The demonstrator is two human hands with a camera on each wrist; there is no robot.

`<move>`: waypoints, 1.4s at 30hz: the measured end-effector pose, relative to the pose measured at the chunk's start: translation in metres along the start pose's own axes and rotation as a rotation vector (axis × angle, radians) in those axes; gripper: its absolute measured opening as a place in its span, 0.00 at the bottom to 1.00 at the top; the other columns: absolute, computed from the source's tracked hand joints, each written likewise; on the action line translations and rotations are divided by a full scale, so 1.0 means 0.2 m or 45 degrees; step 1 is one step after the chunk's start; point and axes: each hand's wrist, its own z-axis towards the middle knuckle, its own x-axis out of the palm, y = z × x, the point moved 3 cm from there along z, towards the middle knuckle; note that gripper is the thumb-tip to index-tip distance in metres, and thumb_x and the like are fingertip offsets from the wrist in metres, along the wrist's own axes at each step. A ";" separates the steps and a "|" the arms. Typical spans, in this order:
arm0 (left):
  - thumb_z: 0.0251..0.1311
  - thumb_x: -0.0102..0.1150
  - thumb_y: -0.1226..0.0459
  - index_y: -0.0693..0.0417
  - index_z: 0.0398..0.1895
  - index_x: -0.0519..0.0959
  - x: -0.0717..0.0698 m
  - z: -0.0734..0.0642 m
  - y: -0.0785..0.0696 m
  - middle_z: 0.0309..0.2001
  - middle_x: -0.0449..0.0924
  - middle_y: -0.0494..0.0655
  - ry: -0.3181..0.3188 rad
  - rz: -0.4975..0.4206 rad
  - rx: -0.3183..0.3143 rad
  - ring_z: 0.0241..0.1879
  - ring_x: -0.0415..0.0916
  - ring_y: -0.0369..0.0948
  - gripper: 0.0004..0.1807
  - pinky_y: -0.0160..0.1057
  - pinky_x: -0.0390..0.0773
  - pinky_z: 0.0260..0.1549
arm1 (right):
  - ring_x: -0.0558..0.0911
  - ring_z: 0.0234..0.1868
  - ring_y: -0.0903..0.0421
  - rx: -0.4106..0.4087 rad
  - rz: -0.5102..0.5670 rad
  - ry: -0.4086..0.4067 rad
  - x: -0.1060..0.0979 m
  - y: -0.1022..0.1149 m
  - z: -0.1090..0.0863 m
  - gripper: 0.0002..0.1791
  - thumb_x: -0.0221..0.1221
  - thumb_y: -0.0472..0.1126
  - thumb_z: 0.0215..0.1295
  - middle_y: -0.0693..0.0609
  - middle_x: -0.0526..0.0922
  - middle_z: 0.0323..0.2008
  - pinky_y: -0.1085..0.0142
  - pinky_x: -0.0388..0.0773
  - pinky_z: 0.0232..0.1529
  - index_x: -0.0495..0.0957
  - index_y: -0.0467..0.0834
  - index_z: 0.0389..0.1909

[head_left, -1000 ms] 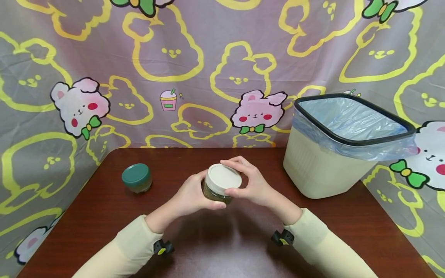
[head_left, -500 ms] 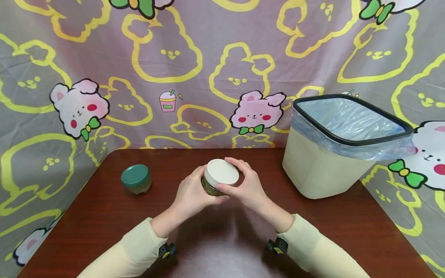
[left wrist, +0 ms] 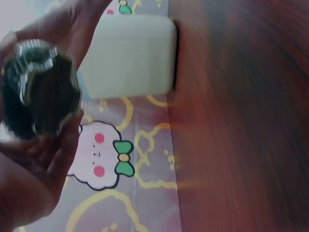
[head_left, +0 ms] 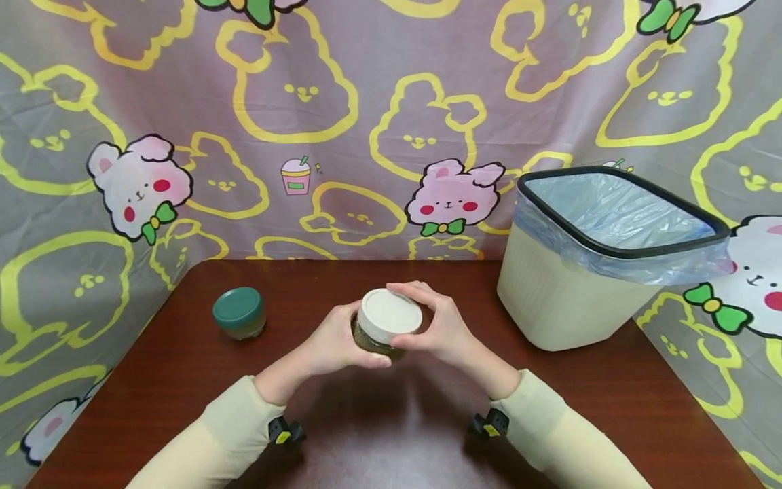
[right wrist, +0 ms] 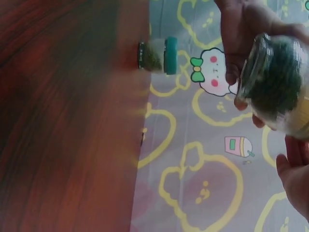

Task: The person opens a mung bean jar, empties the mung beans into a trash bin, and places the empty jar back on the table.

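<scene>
A glass jar (head_left: 370, 343) with dark green contents is held up over the middle of the table, tilted a little. My left hand (head_left: 332, 341) grips its glass body, the thumb across the near side. On top sits an off-white lid (head_left: 389, 314), and my right hand (head_left: 450, 331) holds that lid by its edge between thumb and fingers. From below, the left wrist view shows the base of the jar (left wrist: 43, 92), blurred. Dark green filling shows through the glass of the jar (right wrist: 275, 79) in the right wrist view.
A second small jar with a green lid (head_left: 239, 307) stands at the table's left. A cream waste bin (head_left: 562, 292) with a clear bag over its black rim stands at the right. Behind the brown table (head_left: 183, 421) hangs a cartoon-printed curtain (head_left: 342, 81).
Hands and jar rose slightly, away from me, by half a second ago; now they are lower and nearer again. Both hands keep their hold on the jar and lid.
</scene>
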 end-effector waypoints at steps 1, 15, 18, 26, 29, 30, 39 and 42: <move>0.35 0.81 0.61 0.59 0.56 0.73 0.00 0.00 0.00 0.46 0.80 0.44 0.035 -0.037 0.013 0.44 0.76 0.41 0.41 0.43 0.76 0.43 | 0.76 0.53 0.52 -0.005 0.005 0.017 0.00 0.00 0.00 0.43 0.71 0.62 0.48 0.50 0.79 0.53 0.61 0.74 0.51 0.75 0.41 0.61; 0.31 0.83 0.51 0.56 0.56 0.75 -0.02 -0.02 -0.01 0.44 0.80 0.41 -0.142 0.205 -0.121 0.41 0.76 0.39 0.44 0.44 0.75 0.40 | 0.72 0.60 0.51 0.002 0.069 0.015 0.01 -0.02 -0.04 0.36 0.69 0.45 0.58 0.46 0.75 0.60 0.60 0.68 0.60 0.68 0.38 0.66; 0.29 0.83 0.50 0.56 0.56 0.75 -0.02 -0.02 0.00 0.44 0.80 0.42 -0.193 0.306 -0.127 0.42 0.76 0.39 0.46 0.43 0.75 0.40 | 0.73 0.59 0.51 0.033 0.011 0.003 0.02 -0.01 -0.04 0.36 0.71 0.38 0.55 0.46 0.75 0.59 0.62 0.70 0.57 0.68 0.38 0.65; 0.27 0.82 0.45 0.54 0.57 0.75 0.02 -0.03 -0.01 0.45 0.79 0.42 -0.320 0.502 -0.086 0.41 0.77 0.40 0.49 0.43 0.76 0.36 | 0.72 0.59 0.52 0.183 -0.024 -0.047 0.07 0.02 -0.02 0.43 0.73 0.35 0.50 0.48 0.73 0.62 0.60 0.71 0.54 0.64 0.42 0.67; 0.27 0.82 0.44 0.54 0.58 0.75 0.02 -0.03 -0.01 0.46 0.79 0.43 -0.342 0.524 -0.099 0.42 0.78 0.41 0.49 0.44 0.77 0.35 | 0.72 0.59 0.52 0.203 -0.025 -0.072 0.07 0.02 -0.01 0.43 0.73 0.36 0.51 0.48 0.74 0.60 0.57 0.71 0.54 0.63 0.43 0.67; 0.27 0.82 0.44 0.54 0.58 0.75 0.03 -0.03 -0.01 0.46 0.79 0.43 -0.346 0.523 -0.103 0.42 0.78 0.42 0.49 0.45 0.77 0.36 | 0.72 0.59 0.52 0.208 -0.025 -0.080 0.08 0.02 -0.01 0.43 0.73 0.37 0.51 0.48 0.74 0.60 0.57 0.72 0.54 0.63 0.43 0.67; 0.26 0.82 0.46 0.53 0.56 0.76 0.02 -0.03 -0.02 0.44 0.80 0.42 -0.317 0.465 -0.090 0.41 0.77 0.40 0.47 0.43 0.77 0.36 | 0.74 0.56 0.51 0.147 0.051 -0.098 0.06 0.01 0.00 0.37 0.75 0.36 0.47 0.47 0.77 0.54 0.61 0.71 0.52 0.66 0.38 0.57; 0.28 0.83 0.48 0.55 0.55 0.76 0.02 -0.03 -0.02 0.44 0.80 0.41 -0.247 0.333 -0.115 0.41 0.77 0.39 0.45 0.43 0.76 0.37 | 0.74 0.56 0.49 0.099 0.109 -0.046 0.04 0.01 0.00 0.37 0.75 0.36 0.48 0.45 0.77 0.55 0.63 0.71 0.53 0.65 0.38 0.56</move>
